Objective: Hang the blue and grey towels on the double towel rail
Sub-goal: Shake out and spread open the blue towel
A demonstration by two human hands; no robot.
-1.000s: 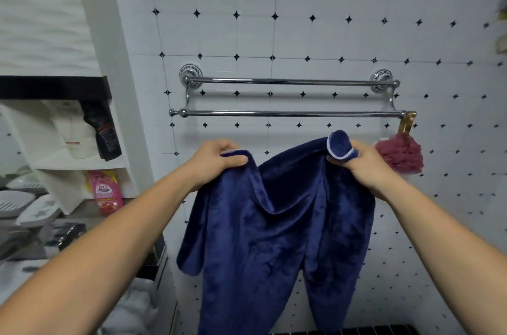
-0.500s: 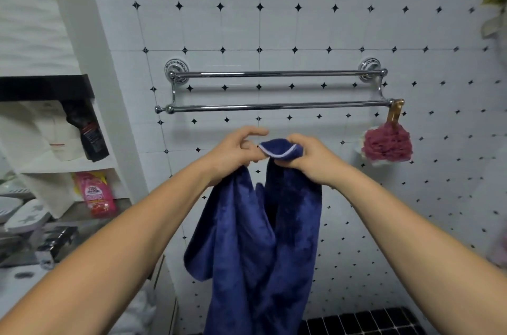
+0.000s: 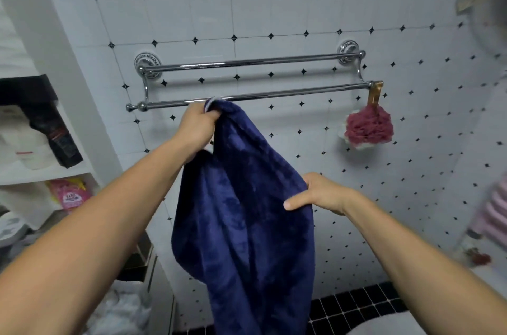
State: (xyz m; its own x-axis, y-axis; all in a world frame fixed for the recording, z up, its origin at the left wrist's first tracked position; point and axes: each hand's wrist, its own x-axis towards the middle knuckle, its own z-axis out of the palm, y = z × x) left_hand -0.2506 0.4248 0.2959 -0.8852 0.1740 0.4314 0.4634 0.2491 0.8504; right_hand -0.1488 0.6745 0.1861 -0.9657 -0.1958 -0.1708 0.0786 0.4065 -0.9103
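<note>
Blue fluffy towel (image 3: 247, 211) hangs in the air in front of the white tiled wall, just under the shiny metal double towel rail (image 3: 247, 62), and it is not on the rail yet. A moment ago both hands were close together, pinching the top of the towel below the rail. Now the hands are well apart. The left hand (image 3: 196, 122) has gone up and holds the bunched top corner right at the near bar (image 3: 288, 93) of the rail. The corner's pale edge covers a bit of that bar, but I cannot tell if it touches. The right hand (image 3: 318, 193) has moved down and grips the right edge of the towel, with the thumb on the near side. I think the towel has been folded the long way and is about to go over a bar, so this part of the job is close but not done. The grey towel is not in view. The blue towel's long side runs up and down. Its top end points up and a little left, at the near bar, and its bottom end drops out of the picture. It bulges to the right where the right hand pulls it. A dark red bath puff (image 3: 367, 126) hangs at the right end of the near bar, well away from the towel.
</note>
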